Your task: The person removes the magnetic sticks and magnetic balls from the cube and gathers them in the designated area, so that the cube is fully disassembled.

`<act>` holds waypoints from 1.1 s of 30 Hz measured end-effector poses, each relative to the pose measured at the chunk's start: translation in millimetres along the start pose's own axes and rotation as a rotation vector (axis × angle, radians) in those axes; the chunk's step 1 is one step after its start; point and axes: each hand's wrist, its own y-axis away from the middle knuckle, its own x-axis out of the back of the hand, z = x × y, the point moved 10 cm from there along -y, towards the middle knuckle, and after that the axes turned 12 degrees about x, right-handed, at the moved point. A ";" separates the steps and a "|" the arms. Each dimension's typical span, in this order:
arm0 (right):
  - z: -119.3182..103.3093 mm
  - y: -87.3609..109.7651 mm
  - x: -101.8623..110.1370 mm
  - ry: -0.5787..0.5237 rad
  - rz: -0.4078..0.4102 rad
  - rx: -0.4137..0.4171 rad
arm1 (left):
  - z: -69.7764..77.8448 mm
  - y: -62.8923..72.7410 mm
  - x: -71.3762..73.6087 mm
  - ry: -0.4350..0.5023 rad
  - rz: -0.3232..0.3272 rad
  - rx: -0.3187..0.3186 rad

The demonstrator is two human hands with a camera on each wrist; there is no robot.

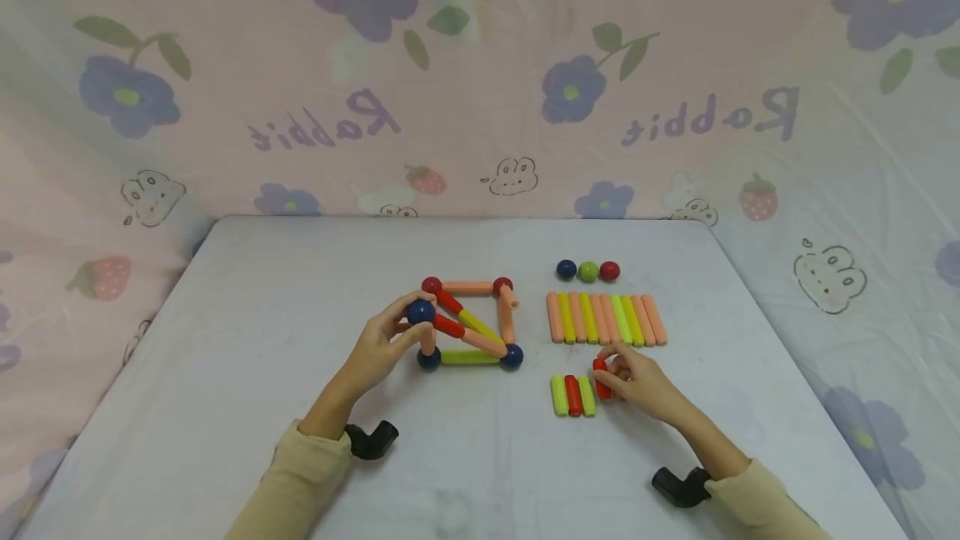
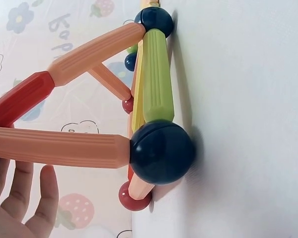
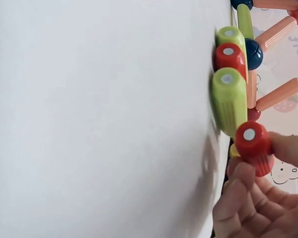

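Fingers and thumb of my left hand (image 1: pixel 381 346) pinch a dark blue ball (image 1: pixel 421 312) at the raised corner of a frame of magnetic sticks and balls. From that ball a red stick (image 1: pixel 449 326) joins a peach stick (image 1: pixel 483 343), sloping to a blue corner ball (image 1: pixel 512 356). A peach stick (image 2: pixel 59 147) props the raised ball above another blue ball (image 2: pixel 162 151). Between thumb and fingers, my right hand (image 1: pixel 637 382) pinches a short red magnetic stick (image 3: pixel 254 148). It is beside a row of short sticks, nearest a green one (image 3: pixel 229 99).
Behind the right hand lies a row of long peach, yellow and green sticks (image 1: pixel 606 319). Farther back sit a blue ball (image 1: pixel 566 270), a green ball (image 1: pixel 588 272) and a red ball (image 1: pixel 610 271). One peach stick (image 3: pixel 280 94) juts up from the frame's far right corner.
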 end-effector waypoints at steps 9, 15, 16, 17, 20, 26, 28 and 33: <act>10.3 15.9 -16.5 0.006 -0.069 -0.096 | -6.0 2.5 -1.2 0.001 0.004 0.006; 9.4 17.6 -16.9 0.016 -0.096 -0.148 | -3.4 3.1 -3.4 0.012 0.001 -0.009; 8.5 17.3 -15.8 0.024 -0.103 -0.148 | -3.1 3.1 -3.5 0.009 0.001 -0.010; 7.4 16.5 -14.0 0.032 -0.107 -0.146 | -3.2 3.0 -3.5 0.008 0.002 -0.006; 3.8 11.5 -6.6 0.061 -0.101 -0.131 | -3.3 2.9 -2.5 0.002 0.009 0.000; -7.4 -11.3 4.2 0.040 -0.064 -0.095 | -1.3 1.9 -0.1 -0.010 0.015 -0.020; -12.8 -22.6 4.2 0.009 -0.054 -0.084 | -0.4 1.6 0.4 -0.013 0.012 -0.021; -26.9 -54.5 -1.5 -0.074 -0.055 -0.045 | 0.4 2.2 0.5 -0.008 0.008 -0.008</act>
